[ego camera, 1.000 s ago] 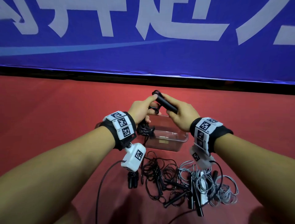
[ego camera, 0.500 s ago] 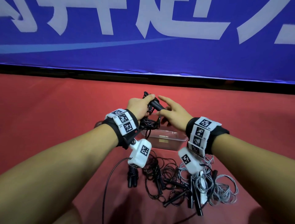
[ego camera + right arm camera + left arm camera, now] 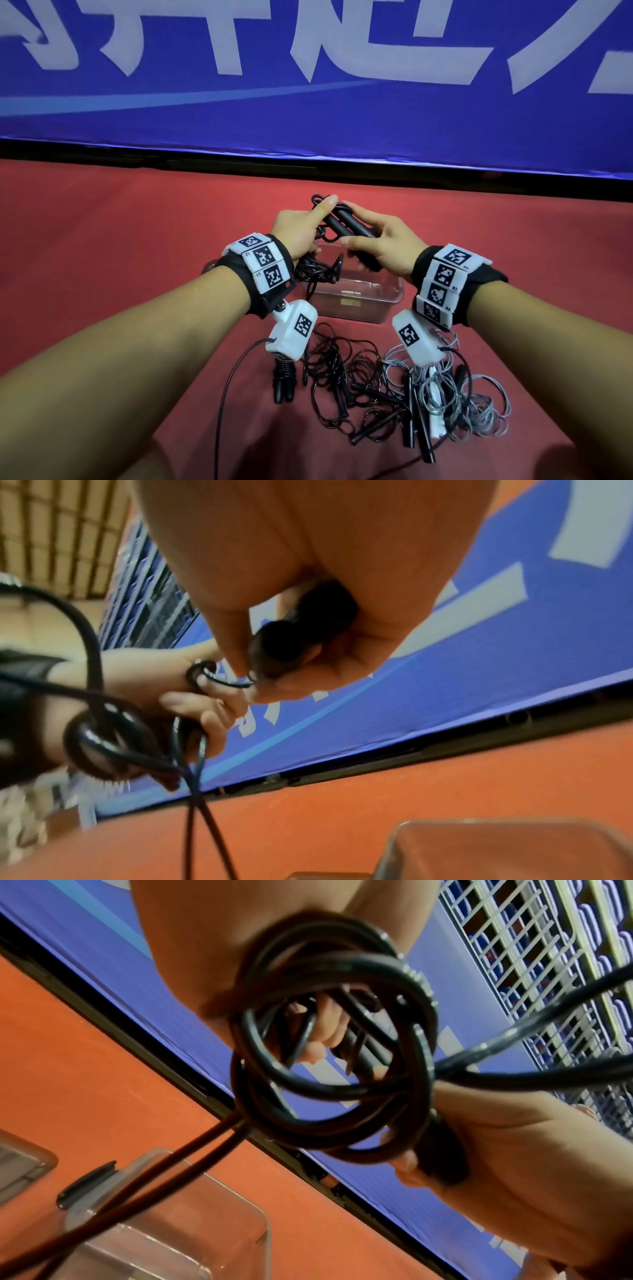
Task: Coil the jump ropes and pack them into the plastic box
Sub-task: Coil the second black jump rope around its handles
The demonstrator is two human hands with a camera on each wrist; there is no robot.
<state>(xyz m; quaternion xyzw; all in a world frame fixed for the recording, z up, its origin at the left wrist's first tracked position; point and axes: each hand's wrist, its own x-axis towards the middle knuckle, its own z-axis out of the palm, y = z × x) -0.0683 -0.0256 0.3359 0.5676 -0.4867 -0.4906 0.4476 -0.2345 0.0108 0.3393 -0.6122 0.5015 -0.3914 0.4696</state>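
Both hands meet above the plastic box [image 3: 356, 301]. Right hand [image 3: 383, 245] curls its fingers round the two black handles [image 3: 346, 224] of a jump rope, held side by side. Left hand [image 3: 298, 233] grips that rope's coiled black cord [image 3: 329, 1053], index finger laid along the handles' far end; loose loops of the cord hang from this hand down to the box rim. Nearer the person than the hands, a tangle of black ropes [image 3: 346, 387] and a grey rope [image 3: 479, 404] lies on the red floor [image 3: 102, 240].
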